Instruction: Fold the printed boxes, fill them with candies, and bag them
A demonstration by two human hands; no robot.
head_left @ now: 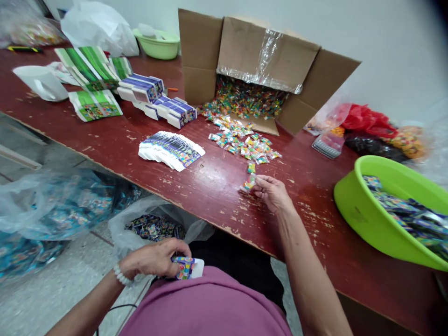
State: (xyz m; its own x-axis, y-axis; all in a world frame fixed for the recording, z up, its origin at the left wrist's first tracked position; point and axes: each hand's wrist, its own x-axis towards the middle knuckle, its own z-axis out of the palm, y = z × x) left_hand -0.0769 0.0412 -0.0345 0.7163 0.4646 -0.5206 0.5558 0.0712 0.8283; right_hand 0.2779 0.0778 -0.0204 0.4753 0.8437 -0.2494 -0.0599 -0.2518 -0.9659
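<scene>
Down by my lap, my left hand (159, 258) is closed around a small printed candy box (185, 268) whose white end flap sticks out to the right. Over the table, my right hand (271, 191) pinches a small clear packet of colourful candy (249, 183) between thumb and fingers. Just beyond it lies another candy packet (251, 167). A loose pile of candy packets (247, 144) spreads in front of the cardboard box (268, 56), which lies on its side with many more inside. To the left, a fanned stack of flat printed boxes (171, 149) rests on the tabletop.
A green basin (353, 196) of filled boxes stands at the right. Bundled purple cartons (177, 112), green cartons (94, 105) and a white mug (42, 83) sit at the left. Below the table edge are an open plastic bag (121, 228) and blue-filled bags (77, 205).
</scene>
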